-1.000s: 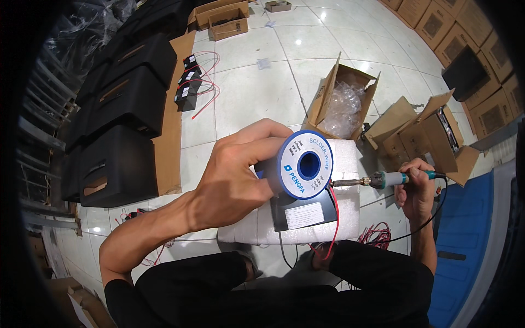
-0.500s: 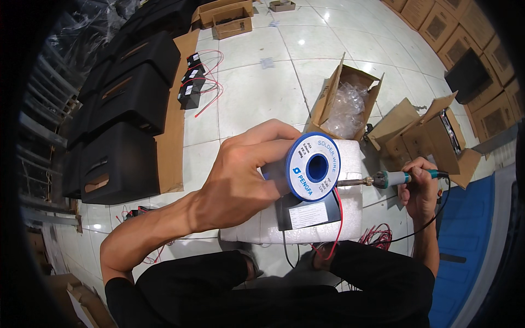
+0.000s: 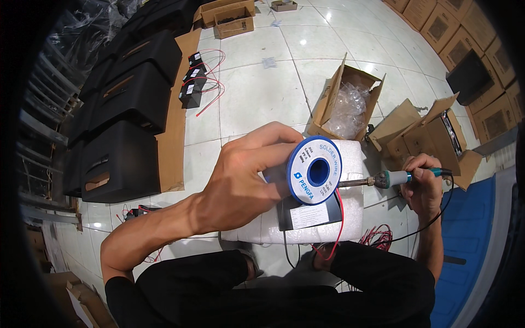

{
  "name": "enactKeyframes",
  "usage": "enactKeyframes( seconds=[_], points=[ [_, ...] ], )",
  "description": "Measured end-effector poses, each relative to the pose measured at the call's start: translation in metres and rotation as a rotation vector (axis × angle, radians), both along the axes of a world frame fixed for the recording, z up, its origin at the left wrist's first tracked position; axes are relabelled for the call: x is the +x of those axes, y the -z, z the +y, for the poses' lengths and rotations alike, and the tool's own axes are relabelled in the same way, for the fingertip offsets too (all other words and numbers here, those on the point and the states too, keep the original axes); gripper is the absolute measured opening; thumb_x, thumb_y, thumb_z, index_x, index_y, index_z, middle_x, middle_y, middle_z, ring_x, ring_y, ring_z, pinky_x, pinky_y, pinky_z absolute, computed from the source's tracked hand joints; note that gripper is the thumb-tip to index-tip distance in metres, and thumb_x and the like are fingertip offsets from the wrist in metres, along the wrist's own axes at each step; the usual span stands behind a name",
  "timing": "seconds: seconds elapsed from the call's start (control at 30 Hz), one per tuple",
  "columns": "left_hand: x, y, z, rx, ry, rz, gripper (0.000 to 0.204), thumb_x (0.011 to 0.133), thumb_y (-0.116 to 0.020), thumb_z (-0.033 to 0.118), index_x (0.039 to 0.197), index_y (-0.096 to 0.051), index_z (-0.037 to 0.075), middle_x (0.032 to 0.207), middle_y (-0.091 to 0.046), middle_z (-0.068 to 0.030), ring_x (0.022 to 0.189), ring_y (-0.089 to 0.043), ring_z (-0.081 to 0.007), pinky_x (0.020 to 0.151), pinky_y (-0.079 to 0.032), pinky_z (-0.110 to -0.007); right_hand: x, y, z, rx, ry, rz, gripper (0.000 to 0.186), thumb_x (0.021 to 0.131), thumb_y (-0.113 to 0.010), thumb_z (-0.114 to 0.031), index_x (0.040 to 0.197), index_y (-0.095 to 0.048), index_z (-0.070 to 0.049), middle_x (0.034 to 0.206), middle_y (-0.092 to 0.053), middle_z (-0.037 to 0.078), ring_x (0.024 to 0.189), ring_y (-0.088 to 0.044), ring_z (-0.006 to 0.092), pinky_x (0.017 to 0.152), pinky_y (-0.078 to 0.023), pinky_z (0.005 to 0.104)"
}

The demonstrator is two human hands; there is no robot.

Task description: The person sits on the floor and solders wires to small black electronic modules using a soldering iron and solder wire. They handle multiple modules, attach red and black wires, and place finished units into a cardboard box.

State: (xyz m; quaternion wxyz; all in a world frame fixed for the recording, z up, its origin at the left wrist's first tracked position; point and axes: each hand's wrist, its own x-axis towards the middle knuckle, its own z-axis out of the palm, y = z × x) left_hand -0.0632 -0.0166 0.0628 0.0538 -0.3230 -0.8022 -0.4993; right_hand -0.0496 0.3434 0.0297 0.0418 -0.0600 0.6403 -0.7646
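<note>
While the left hand (image 3: 240, 186) grips the solder spool (image 3: 314, 170) above the foam block (image 3: 350, 218), its flat face turned up toward the camera, the iron (image 3: 391, 179) lies level, tip pointing left at the spool, clenched in the right hand (image 3: 424, 183). Steadying both wrists should help keep tip and wire meeting over the black battery (image 3: 309, 214).

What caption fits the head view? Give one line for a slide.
Left hand holds a blue solder spool while right hand aims a soldering iron over a white foam block.
</note>
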Motion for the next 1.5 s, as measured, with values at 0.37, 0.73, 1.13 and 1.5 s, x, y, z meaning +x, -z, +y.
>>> enactKeyframes(
  seconds=[0.37, 0.73, 1.13, 1.5],
  points=[
    [0.001, 0.002, 0.001, -0.001, -0.015, 0.042, 0.029, 0.073, -0.085, 0.004, 0.098, -0.073, -0.006, 0.105, -0.067, -0.0130, 0.091, -0.066, -0.0186, 0.077, -0.054, -0.029, -0.004, -0.004, 0.000, -0.008, -0.019, 0.000, 0.022, 0.083, -0.066, -0.015, 0.088, -0.065, 0.006, 0.080, -0.062, 0.014, 0.053, -0.052, 0.0125, 0.043, -0.045, 0.0244],
    [0.002, 0.005, 0.002, -0.017, -0.030, 0.115, 0.033, 0.070, -0.087, 0.003, 0.098, -0.074, -0.006, 0.104, -0.068, -0.0134, 0.090, -0.067, -0.0202, 0.076, -0.055, -0.030, -0.008, -0.004, 0.003, 0.027, -0.046, 0.051, 0.023, 0.081, -0.067, -0.015, 0.086, -0.066, 0.007, 0.081, -0.063, 0.016, 0.051, -0.053, 0.0137, 0.042, -0.044, 0.0251],
    [0.004, 0.007, 0.002, -0.058, -0.034, 0.169, 0.036, 0.067, -0.088, 0.003, 0.099, -0.074, -0.007, 0.106, -0.068, -0.0158, 0.091, -0.069, -0.0228, 0.077, -0.057, -0.031, -0.011, -0.002, 0.006, -0.002, -0.096, 0.108, 0.022, 0.080, -0.070, -0.016, 0.086, -0.068, 0.006, 0.081, -0.064, 0.017, 0.050, -0.054, 0.0138, 0.041, -0.043, 0.0255],
    [0.003, -0.003, -0.006, 0.058, -0.118, 0.096, 0.032, 0.075, -0.080, -0.002, 0.106, -0.072, -0.004, 0.108, -0.068, -0.0139, 0.090, -0.069, -0.0213, 0.075, -0.056, -0.029, -0.016, -0.004, 0.008, 0.024, -0.134, 0.118, 0.023, 0.078, -0.072, -0.015, 0.086, -0.069, 0.006, 0.082, -0.064, 0.018, 0.051, -0.053, 0.0130, 0.042, -0.040, 0.0241]
  ],
)
